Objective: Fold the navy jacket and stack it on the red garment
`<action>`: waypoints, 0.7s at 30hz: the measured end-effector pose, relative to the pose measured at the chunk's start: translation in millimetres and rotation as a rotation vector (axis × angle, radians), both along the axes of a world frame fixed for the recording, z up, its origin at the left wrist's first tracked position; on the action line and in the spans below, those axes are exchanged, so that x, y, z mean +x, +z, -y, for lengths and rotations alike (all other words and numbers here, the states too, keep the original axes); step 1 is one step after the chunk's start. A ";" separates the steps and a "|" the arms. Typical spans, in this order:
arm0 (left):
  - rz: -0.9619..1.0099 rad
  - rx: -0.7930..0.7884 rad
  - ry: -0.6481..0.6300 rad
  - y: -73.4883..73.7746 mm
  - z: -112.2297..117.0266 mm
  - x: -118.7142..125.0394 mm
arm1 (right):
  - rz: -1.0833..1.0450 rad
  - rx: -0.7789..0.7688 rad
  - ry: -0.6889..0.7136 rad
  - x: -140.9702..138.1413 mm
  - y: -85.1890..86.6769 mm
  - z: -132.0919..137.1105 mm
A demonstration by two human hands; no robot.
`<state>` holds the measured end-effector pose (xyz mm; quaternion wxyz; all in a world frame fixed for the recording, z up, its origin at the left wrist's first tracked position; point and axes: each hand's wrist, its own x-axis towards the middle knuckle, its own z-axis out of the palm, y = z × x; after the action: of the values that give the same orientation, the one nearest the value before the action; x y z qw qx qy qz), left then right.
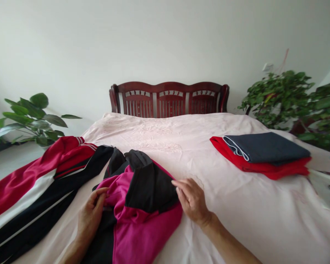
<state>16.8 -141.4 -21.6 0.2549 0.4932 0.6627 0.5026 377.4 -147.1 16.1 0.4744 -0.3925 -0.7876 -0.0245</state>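
Note:
A magenta and black garment [143, 205] lies crumpled on the pale pink bed [181, 146] right in front of me. My left hand [92, 214] has its fingers curled onto the garment's left edge, pinching the magenta cloth. On the right side, my right hand [191, 200] rests on the garment's black part, fingers bent and pressed on its edge. A red, white and black jacket [35, 187] is spread out to the left of the garment.
Two folded pieces are stacked at the right of the bed: a dark grey one [265, 146] on top of a red one [264, 167]. A dark wooden headboard [169, 99] stands at the back. Leafy plants stand at left [30, 117] and right [288, 99].

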 end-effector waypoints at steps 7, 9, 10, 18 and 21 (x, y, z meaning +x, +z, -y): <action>0.041 0.075 0.059 4.5 -0.4 -1.6 | 0.437 -0.022 0.239 -100.3 -0.8 57.6; 0.067 0.075 0.051 3.9 -0.5 -2.0 | 0.548 -0.060 0.136 -117.1 -8.0 58.9; 0.077 0.076 0.048 3.1 -0.6 -2.4 | 0.593 -0.079 0.087 -122.6 -10.0 58.0; 0.139 0.091 0.097 1.9 -1.5 -7.7 | 0.724 -0.097 0.218 -105.3 25.4 35.7; 0.189 0.104 0.136 4.3 -2.3 -9.9 | 0.544 -0.030 0.240 -52.3 56.5 16.4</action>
<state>6.9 -139.1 -17.2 0.2556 0.4100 0.6408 0.5966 325.1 -163.5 72.5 0.2394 -0.2827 -0.9269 -0.0609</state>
